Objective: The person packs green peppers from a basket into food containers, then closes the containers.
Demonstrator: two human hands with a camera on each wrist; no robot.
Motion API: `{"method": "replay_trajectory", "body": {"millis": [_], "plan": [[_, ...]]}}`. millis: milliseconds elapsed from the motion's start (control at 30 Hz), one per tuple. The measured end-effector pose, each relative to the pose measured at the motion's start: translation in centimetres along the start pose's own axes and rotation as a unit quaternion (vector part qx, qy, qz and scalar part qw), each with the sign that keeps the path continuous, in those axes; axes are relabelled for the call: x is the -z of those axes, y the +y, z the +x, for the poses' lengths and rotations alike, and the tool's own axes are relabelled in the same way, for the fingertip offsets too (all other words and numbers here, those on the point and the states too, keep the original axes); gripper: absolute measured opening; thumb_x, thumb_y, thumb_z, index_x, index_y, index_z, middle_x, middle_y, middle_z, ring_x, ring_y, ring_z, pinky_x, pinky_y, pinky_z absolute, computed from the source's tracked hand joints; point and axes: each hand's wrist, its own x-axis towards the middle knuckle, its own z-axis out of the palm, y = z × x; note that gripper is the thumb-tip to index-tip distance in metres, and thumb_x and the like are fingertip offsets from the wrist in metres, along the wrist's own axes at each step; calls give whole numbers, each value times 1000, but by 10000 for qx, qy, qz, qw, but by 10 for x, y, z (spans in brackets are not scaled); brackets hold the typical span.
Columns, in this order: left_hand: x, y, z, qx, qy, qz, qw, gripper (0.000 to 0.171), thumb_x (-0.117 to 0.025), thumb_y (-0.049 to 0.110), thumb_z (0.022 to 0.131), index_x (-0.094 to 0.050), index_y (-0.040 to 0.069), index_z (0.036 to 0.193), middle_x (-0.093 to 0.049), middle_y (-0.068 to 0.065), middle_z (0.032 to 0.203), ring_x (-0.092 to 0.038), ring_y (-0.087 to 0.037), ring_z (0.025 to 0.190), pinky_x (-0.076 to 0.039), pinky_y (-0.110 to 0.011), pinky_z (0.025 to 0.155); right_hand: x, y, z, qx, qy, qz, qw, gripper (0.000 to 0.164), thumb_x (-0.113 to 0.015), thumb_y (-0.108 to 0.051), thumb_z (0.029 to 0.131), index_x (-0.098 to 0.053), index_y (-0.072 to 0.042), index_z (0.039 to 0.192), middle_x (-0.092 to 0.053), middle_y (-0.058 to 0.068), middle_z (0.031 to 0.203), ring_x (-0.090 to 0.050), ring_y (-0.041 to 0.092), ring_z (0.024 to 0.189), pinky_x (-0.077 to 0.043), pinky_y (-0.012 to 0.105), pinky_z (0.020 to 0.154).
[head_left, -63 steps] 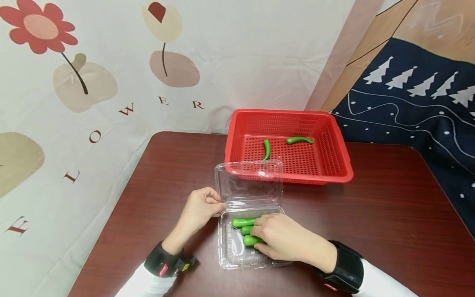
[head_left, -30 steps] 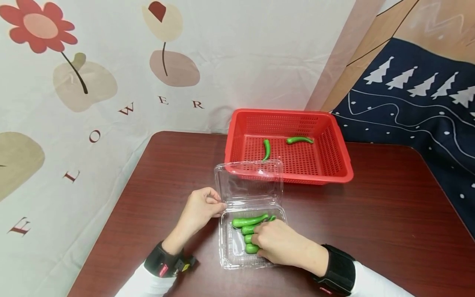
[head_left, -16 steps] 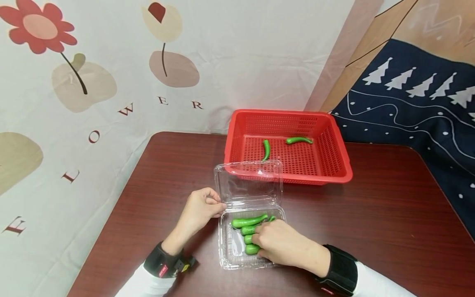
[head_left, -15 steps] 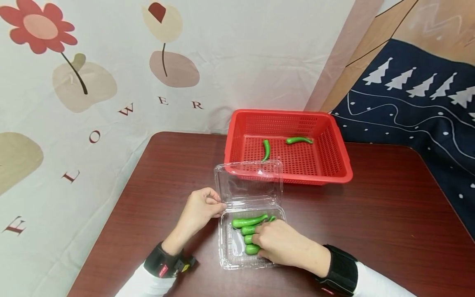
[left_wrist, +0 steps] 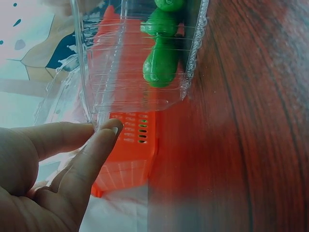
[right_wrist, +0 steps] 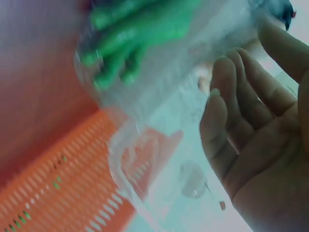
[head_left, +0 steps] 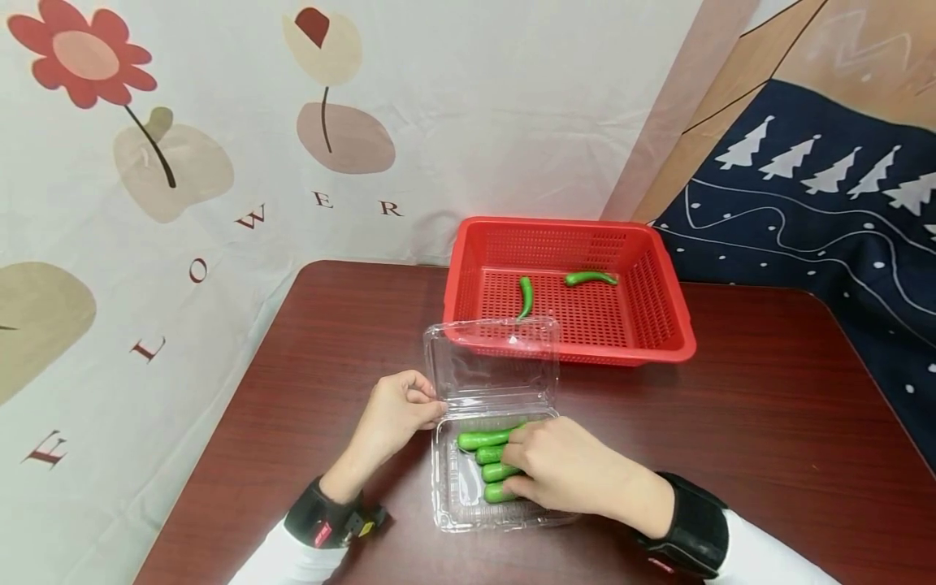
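A clear plastic clamshell box (head_left: 453,516) lies with its lid (head_left: 491,370) raised. Several green chili peppers (head_left: 483,439) lie side by side in its base, their stem ends partly behind my right hand in the head view. My left hand (head_left: 395,410) pinches the box at its left hinge corner; thumb and index finger meet on that edge in the left wrist view. Over the peppers is my right hand (head_left: 570,467). In the right wrist view its fingers (right_wrist: 215,118) are loosely bent and spread from the thumb, nothing between them, apart from the peppers (right_wrist: 140,34).
Behind the box, a red plastic basket (head_left: 658,351) holds two green chili peppers, one at the left (head_left: 526,296) and one at the back (head_left: 591,278). The raised lid overlaps its front in the head view. Both stand on a dark red wooden table (head_left: 746,406) against a printed cloth.
Another pepper has come into the row in the box. My right hand has drawn up and to the right, off the peppers. The left hand stays at the hinge corner.
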Motion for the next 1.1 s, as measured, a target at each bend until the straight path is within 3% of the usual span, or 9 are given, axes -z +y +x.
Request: {"method": "replay_trajectory", "body": {"millis": [133, 333, 500, 600, 867, 1100], "plan": [[0, 0, 0, 12, -14, 18, 10000, 19, -78, -10, 83, -61, -2, 86, -75, -14, 75, -74, -19, 69, -66, -33, 66, 16, 8, 3, 233, 605, 122, 9978, 20, -85, -34, 88, -71, -21, 84, -58, -13, 77, -53, 2, 67, -49, 18, 57], [0, -2, 1, 33, -29, 18, 10000, 19, -79, -10, 84, -61, -2, 86, -75, -14, 76, -74, -19, 70, -66, -33, 66, 43, 21, 10, 383, 1231, 221, 9914, 15, -78, -31, 95, -74, -17, 97, -67, -8, 87, -62, 6, 76, -56, 22, 64], [0, -1, 1, 8, -38, -2, 10000, 19, -79, -10, 84, -61, -3, 86, -75, -14, 76, -74, -19, 70, -66, -33, 67, 70, 32, 17, 280, 1727, 337, 9840, 31, -62, -41, 105, -74, -12, 108, -73, -5, 97, -65, 8, 82, -60, 29, 70], [0, -1, 1, 3, -44, -22, 10000, 19, -78, -10, 84, -61, -3, 87, -75, -15, 76, -75, -20, 70, -66, -34, 67, 86, 41, 23, 259, 1956, 389, 9796, 34, -62, -42, 104, -74, -11, 111, -74, -3, 99, -65, 10, 82, -60, 31, 69], [1, -1, 2, 3, -27, -28, 10000, 19, -78, -10, 84, -61, -3, 86, -75, -15, 76, -76, -22, 72, -66, -34, 67, 118, 74, 44, -154, 2012, 372, 9787, 30, -82, -22, 88, -74, -7, 113, -75, 2, 102, -70, 19, 91, -63, 44, 81], [0, -1, 1, -23, -114, -81, 9999, 19, -78, -10, 84, -61, -3, 88, -75, -16, 77, -75, -19, 71, -66, -33, 68, 131, 108, 55, -935, 1908, 404, 9763, 30, -80, -20, 93, -72, -6, 118, -74, 7, 105, -66, 21, 89, -62, 43, 78]]}}
